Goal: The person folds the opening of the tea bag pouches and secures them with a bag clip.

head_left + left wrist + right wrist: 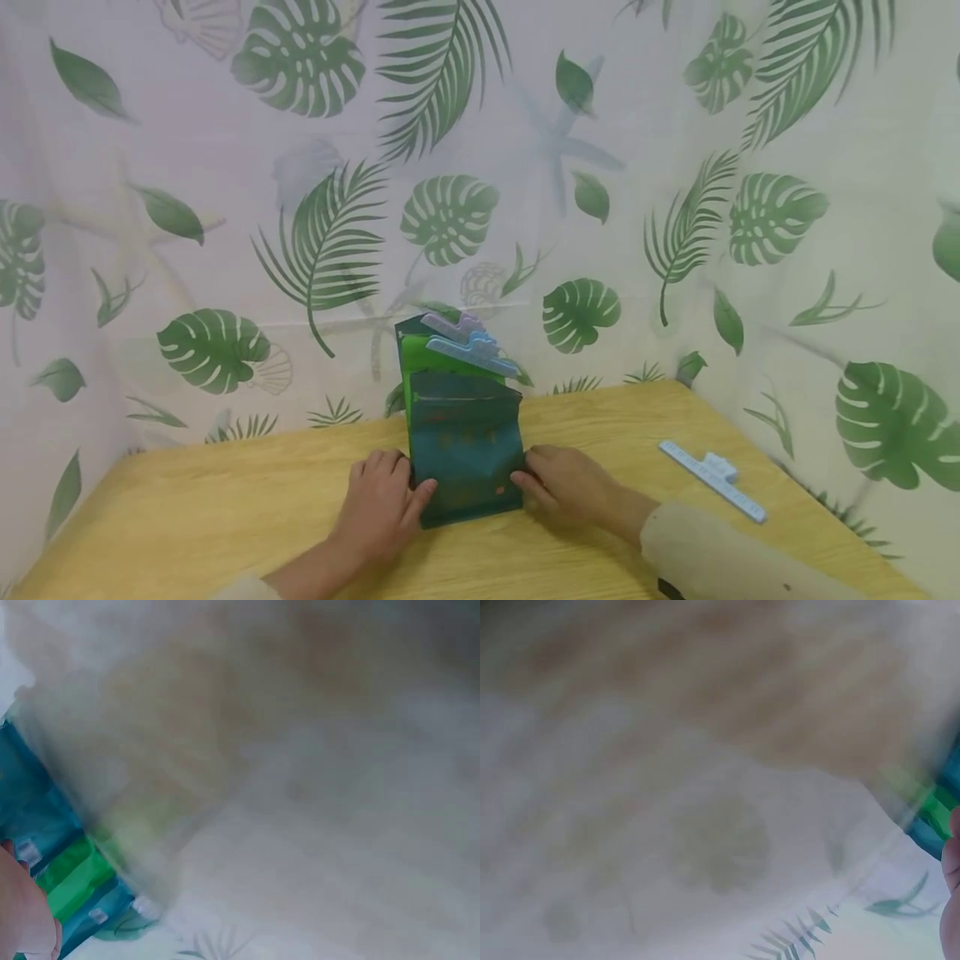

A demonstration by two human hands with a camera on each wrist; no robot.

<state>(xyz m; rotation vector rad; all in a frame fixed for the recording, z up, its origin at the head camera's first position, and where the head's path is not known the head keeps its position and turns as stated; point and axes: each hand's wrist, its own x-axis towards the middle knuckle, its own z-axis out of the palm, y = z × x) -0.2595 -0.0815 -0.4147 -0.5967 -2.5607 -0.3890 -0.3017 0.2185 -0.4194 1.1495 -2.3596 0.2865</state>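
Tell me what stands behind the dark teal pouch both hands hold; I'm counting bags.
Behind the dark teal pouch stand a bright green bag and a darker one, each with a pale blue clip on top. Their lower parts are hidden.

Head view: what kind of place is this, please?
Probably a small staged recording corner, not a real kitchen: a wooden table is enclosed by leaf-print curtains, and only clipped pouches and a spare sealing clip are on it.
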